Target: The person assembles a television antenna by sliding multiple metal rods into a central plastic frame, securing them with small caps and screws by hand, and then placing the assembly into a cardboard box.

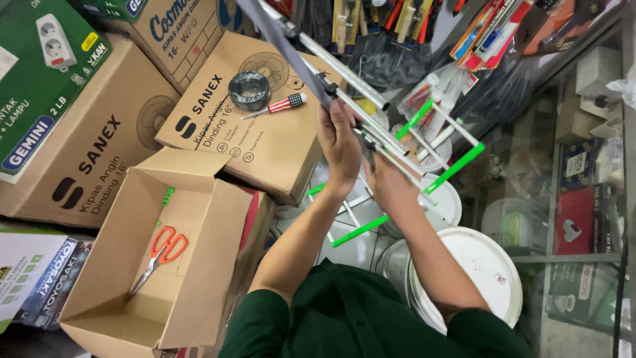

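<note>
In the head view, you held a metal rod frame [371,113] up in front of you with both hands. Its long axis ran on a diagonal, from the upper left of the picture down toward the lower right. Thin silver crossbars stuck out from it to either side, and several ended in green tips [457,167].

Your left hand [339,142] was closed around the dark main bar near its middle, fingers wrapped over it. Your right hand [387,182] gripped the frame just below and to the right, also closed on the rods; how its fingertips sat, I could not tell.

Below the frame stood 2 white buckets [487,272], the nearer one right beside your right forearm, the other behind it under the green-tipped bars.

To your left, an open cardboard box [199,265] held orange-handled scissors [162,252] on its bottom. Behind it lay a closed fan carton [265,142] carrying a roll of black tape [249,89] and a screwdriver [278,106] with a striped handle; both sat just left of the frame's upper end. More cartons were stacked farther left.

Packaged tools [411,20] hung along the top, crowding the frame's upper end, and a glass display case [583,199] stood at right, close to the outer crossbars.
</note>
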